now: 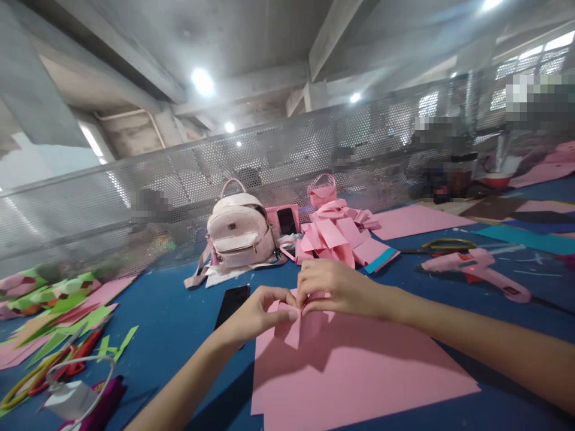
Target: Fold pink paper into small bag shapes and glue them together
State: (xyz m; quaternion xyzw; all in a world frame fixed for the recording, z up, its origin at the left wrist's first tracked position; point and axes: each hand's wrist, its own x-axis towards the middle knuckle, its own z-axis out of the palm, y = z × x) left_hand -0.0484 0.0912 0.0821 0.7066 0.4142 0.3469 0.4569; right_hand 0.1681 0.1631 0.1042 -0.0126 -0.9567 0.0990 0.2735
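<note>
White plug point(74, 400): boxy, glossy plastic at the near left, its cable point(108, 359) looped, beside a purple object point(111, 398) partly hidden.
Left edge: yellow- and red-handled scissors point(27, 383); flat green and pink paper scraps point(58, 320); behind them, faceted green and pink shapes point(67, 290), blurred.
Black phone point(232, 302): flat on the blue table point(166, 335), partly covered by the left hand.
Backpack point(238, 230): pale pink, smooth and rounded, with zips; contents hidden; crumpled white material beneath.
Left hand point(265, 308): thumb and fingers pinched on the folded pink piece point(286, 332), creased paper above the flat sheets.
Second phone point(286, 221): upright behind the hands.
Right hand point(332, 287): fingertips closed on that piece's upper edge, blocking part of the strip pile point(335, 236), a loose heap of curling pink paper.
Pink sheets point(359, 383): smooth, stacked slightly askew, shadowed by the hands.
Glue gun point(480, 269): pink plastic, near dark-bladed, yellow-handled shears point(447, 244).
Bowl point(498, 178): white and red, far right; contents too blurred to tell.
</note>
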